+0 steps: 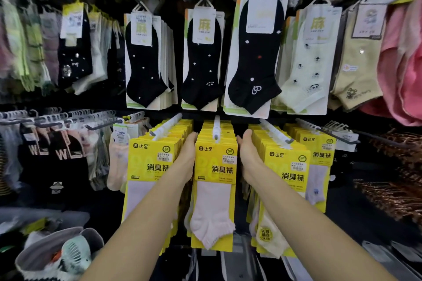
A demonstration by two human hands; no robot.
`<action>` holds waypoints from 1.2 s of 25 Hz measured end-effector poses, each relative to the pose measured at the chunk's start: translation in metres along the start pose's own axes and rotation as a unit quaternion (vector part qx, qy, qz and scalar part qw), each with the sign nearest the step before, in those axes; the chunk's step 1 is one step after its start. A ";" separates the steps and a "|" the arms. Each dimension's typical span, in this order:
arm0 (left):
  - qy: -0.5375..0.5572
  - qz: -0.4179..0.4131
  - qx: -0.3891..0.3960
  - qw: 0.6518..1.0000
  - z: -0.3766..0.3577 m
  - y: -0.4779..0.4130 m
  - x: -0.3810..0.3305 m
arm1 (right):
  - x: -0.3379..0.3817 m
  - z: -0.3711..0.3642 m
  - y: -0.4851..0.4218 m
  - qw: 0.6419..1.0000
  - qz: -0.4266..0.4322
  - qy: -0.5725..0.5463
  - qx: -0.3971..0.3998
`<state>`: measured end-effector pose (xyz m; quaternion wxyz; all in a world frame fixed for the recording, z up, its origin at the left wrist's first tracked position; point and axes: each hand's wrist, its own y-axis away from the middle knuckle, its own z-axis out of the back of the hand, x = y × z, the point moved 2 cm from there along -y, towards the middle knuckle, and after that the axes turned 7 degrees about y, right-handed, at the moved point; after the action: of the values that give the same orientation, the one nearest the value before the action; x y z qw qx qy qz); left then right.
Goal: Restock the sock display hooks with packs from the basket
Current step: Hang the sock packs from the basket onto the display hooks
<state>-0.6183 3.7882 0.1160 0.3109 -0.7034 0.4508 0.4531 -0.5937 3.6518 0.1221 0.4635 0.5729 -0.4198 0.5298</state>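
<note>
As they hang, yellow packs (215, 166) separate left hand (186, 158) from right hand (250, 157).

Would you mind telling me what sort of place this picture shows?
Most likely a shop's sock section: carded black socks and yellow packs hang in rows on display hooks, and the packs between the left hand and right hand carry price stickers.

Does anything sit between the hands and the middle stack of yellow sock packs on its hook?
Nothing visible does. The left hand lies flat against the left side of the middle yellow stack, and the right hand lies against its right side.
</note>
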 end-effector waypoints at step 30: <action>0.052 -0.051 0.086 0.994 0.011 0.002 0.038 | -0.052 -0.002 -0.011 0.997 0.039 -0.052 0.050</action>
<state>-0.6170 3.7839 0.0767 0.3690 -0.7189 0.4669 0.3593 -0.5878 3.6554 0.0692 0.3909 0.6056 -0.4381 0.5371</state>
